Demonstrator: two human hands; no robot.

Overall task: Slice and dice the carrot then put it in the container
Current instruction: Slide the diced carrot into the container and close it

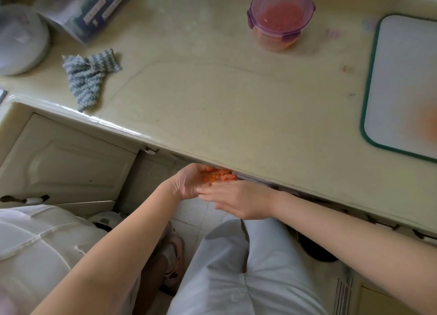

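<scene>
The pale counter (212, 97) fills the upper part of the view, and its front edge runs on a slant from the left down to the lower right, with a wide bare stretch in the middle. Under it on the left are cream cupboard doors (63, 163), and a strip of tiled floor (196, 213) shows between the forearms. A white cutting board (402, 82) with a green rim lies at the right edge of the counter, partly out of frame, with an orange stain near its lower right. A round white appliance (19, 40) and a box (94, 9) stand in the far left corner, and a striped blue-grey cloth (89, 75) lies crumpled just in front of them. The container (280, 18), a clear tub with a purple clip lid on top and orange showing through, stands at the back, well apart from both hands. The hands are off the counter, just below its front edge. The left hand (189, 182) is palm up and loosely cupped, its fingertips hidden under the edge. The right hand (238, 201) is flat with straight fingers and holds nothing; its fingertips touch the left palm. The diced carrot (220, 175) lies in a small heap in the left palm, just beyond the right fingertips.
</scene>
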